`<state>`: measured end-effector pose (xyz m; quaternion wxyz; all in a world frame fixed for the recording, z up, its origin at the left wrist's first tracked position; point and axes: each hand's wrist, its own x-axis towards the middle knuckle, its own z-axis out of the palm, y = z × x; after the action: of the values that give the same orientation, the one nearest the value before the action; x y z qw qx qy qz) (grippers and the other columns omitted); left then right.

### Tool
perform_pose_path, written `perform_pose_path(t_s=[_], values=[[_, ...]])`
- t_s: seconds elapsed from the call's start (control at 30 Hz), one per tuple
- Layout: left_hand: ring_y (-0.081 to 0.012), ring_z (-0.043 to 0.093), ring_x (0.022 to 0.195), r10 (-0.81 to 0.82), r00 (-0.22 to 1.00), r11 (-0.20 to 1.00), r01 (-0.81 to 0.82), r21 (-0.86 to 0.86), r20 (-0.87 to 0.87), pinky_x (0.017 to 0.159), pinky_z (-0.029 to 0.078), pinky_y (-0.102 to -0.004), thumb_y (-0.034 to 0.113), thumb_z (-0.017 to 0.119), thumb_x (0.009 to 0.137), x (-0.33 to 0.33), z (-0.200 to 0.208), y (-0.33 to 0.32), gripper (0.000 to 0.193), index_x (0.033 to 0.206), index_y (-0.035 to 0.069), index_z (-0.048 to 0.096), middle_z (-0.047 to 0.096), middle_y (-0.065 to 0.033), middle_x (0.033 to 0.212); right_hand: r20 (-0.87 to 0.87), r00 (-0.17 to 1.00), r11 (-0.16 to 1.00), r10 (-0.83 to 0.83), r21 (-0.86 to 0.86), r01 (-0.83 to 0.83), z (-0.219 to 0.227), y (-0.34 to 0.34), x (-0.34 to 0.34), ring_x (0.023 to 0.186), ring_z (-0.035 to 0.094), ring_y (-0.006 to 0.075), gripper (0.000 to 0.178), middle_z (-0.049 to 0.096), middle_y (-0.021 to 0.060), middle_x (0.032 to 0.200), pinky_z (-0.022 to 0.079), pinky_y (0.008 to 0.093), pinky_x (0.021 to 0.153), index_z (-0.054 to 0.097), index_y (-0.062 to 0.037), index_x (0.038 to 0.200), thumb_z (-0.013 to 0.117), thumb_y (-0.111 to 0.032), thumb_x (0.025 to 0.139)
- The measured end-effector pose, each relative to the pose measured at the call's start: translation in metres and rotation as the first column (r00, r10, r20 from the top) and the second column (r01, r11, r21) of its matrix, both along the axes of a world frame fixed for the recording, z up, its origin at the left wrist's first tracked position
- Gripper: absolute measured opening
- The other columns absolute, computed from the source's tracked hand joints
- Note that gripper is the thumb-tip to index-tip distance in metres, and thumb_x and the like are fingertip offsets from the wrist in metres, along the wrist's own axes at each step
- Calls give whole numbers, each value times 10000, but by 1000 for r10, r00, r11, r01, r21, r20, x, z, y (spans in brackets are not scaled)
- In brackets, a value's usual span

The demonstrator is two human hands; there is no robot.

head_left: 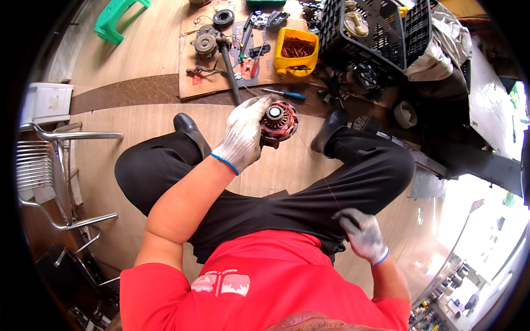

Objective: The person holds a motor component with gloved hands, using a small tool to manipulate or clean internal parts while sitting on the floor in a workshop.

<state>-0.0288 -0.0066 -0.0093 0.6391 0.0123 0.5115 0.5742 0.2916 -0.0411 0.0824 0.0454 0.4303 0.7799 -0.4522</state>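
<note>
L hand (243, 132), in a white glove w/ blue cuff, is part-closed round the L side of the rotor (280, 122), a round part w/ copper windings & a pale hub facing up. Rotor's held above the floor (276, 171), btwn the person's boots (190, 129). R hand (365, 237), also gloved, is well apart, lower R, by the thigh; fingers curled nearly closed on a thin wire (327, 181) that runs diag. from the rotor; exact grip too small to tell. Ahead, cardboard (212, 89) on the floor w/ a yellow tub (290, 70) of copper scrap, a hammer (229, 74) w/ its handle toward the L hand, & misc. parts. Blue screwdriver (292, 95) lies near the cardboard's front edge. Black crate (381, 47) upper R; green stool (113, 22) upper L; metal chair (37, 165) far L.
</note>
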Motion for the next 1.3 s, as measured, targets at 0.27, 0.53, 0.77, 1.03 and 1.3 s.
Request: perform_pose_path(t_s=[0.27, 0.53, 0.77, 1.03, 1.3], values=[[-196, 742, 738, 36, 999, 999, -37, 38, 20, 434, 561, -284, 275, 560, 1024, 0, -14, 2, 262, 1164, 69, 641, 728, -87, 1009, 438, 878, 949, -193, 311, 53, -50, -131, 185, 712, 687, 332, 178, 711, 154, 946, 550, 414, 641, 701, -81, 1023, 559, -80, 915], [-249, 697, 613, 42, 998, 999, -41, -26, 49, 407, 521, -304, 284, 552, 1028, 4, -15, 14, 286, 1156, 37, 621, 724, -136, 925, 961, 188, 924, -203, 124, 363, -74, -342, 376, 916, 706, 393, 199, 723, 182, 1000, 556, 517, 757, 693, -183, 1066, 540, -259, 965], [-247, 667, 596, 89, 995, 995, -86, -52, 51, 434, 505, -308, 275, 482, 1058, 0, -10, 14, 322, 1132, -11, 610, 711, -156, 885, 998, -53, 718, 16, 25, 695, -69, -424, 372, 994, 701, 325, 311, 730, 147, 1089, 548, 459, 869, 692, -141, 1203, 528, -334, 1022], [-237, 651, 586, 70, 994, 997, -67, -34, 85, 445, 495, -310, 303, 485, 1055, -5, -15, 13, 323, 1125, 17, 618, 706, -155, 869, 641, 434, 305, -633, -309, 901, -170, -291, 248, 756, 702, 231, 331, 735, 131, 899, 562, 366, 688, 677, -47, 1201, 553, -295, 1021], [-243, 661, 581, 53, 991, 995, -43, -88, 121, 420, 492, -299, 313, 493, 1048, 1, 5, 8, 305, 1118, 51, 631, 713, -163, 860, -402, 517, 616, -756, -170, 769, 8, -17, 132, 642, 624, 139, 282, 703, 102, 801, 480, 282, 599, 708, 16, 1046, 552, -218, 1022]])
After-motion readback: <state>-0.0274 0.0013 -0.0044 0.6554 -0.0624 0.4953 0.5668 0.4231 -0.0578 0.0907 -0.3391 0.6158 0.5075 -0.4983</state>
